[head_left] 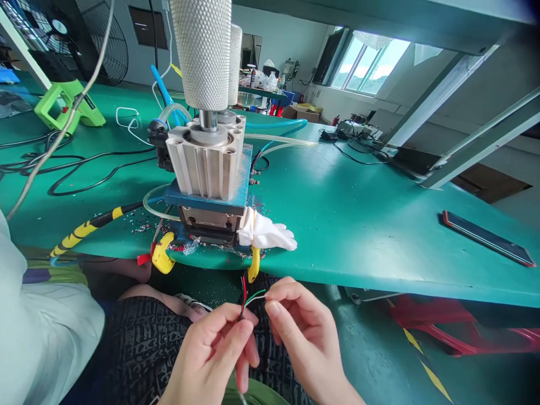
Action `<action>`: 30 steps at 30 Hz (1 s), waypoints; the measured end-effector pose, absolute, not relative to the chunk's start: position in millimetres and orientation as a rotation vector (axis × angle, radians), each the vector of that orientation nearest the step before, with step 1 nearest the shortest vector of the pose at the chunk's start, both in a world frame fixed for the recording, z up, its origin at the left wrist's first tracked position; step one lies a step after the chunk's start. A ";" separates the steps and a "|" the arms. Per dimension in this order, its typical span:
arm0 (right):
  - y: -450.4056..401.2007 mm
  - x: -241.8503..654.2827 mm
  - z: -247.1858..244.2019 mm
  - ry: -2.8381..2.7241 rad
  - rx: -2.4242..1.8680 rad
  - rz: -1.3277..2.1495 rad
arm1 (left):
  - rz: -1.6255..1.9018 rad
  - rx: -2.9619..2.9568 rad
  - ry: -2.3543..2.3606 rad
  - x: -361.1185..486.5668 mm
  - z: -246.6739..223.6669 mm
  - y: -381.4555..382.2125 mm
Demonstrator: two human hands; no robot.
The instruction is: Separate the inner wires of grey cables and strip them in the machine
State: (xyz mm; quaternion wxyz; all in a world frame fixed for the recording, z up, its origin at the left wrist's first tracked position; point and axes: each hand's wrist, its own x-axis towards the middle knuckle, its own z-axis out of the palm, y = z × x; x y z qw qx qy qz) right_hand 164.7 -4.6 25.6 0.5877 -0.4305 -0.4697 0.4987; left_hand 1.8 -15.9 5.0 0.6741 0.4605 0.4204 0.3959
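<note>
Between the thumb and fingers of my left hand (219, 349) is a cable (241, 316) with its sheath end pinched. Several thin wires fan out of it: a red wire (243, 289), a green wire (255, 293) and a white wire (258, 297). My right hand (301, 332) is closed in a pinch at the tip of the white wire. Both hands are over my lap, just below the table edge. Above them stands a pneumatic press (206, 163) with knurled handles, and a white glove (270, 230) is tied at its side.
A green table (346, 208) spreads ahead, with wire scraps around the press. A phone (487, 237) lies at right; a green tool (67, 107) and black cables (101, 157) are at left. Another person's sleeve (46, 337) is close on the left. A red stool (451, 326) stands below right.
</note>
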 end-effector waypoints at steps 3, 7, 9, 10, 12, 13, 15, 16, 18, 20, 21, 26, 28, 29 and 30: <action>-5.8 153.5 31.2 -1.039 -0.931 1.270 | 0.874 1.160 1.036 3.4 1.8 -13.6; 0.2 150.4 37.2 -0.946 -0.812 1.442 | 0.861 1.237 1.113 3.3 -0.2 -11.9; 2.3 151.1 37.4 -0.912 -0.797 1.481 | 0.850 1.239 1.126 3.6 -1.4 -12.0; 2.9 151.3 37.0 -0.902 -0.796 1.492 | 0.849 1.236 1.124 3.8 -2.0 -12.3; 3.3 151.3 35.6 -0.893 -0.800 1.498 | 0.850 1.231 1.112 4.2 -3.0 -13.2; 3.5 151.2 34.6 -0.895 -0.801 1.497 | 0.852 1.229 1.105 4.3 -3.2 -13.6; 3.9 151.1 31.9 -0.899 -0.801 1.500 | 0.857 1.220 1.092 4.6 -2.9 -14.2; 4.2 151.4 30.1 -0.898 -0.810 1.498 | 0.861 1.208 1.082 4.8 -2.6 -14.2; 5.1 152.4 25.5 -0.902 -0.863 1.490 | 0.874 1.147 1.033 5.1 -1.9 -14.0; 5.9 153.4 20.4 -0.880 -0.931 1.486 | 0.884 0.997 0.920 5.3 -2.1 -13.5; 6.1 153.7 18.1 -0.854 -0.951 1.494 | 0.885 0.892 0.836 5.3 -2.7 -13.3; 4.7 151.6 12.1 -0.743 -0.917 1.549 | 0.883 0.609 0.563 5.2 -6.5 -12.5; 3.2 150.8 11.2 -0.775 -0.919 1.546 | 0.903 0.696 0.623 5.0 -7.0 -13.4; 2.4 150.6 10.9 -0.795 -0.924 1.538 | 0.912 0.745 0.668 4.7 -7.0 -14.2; 1.8 150.6 10.8 -0.812 -0.923 1.518 | 0.918 0.791 0.713 4.2 -6.9 -15.0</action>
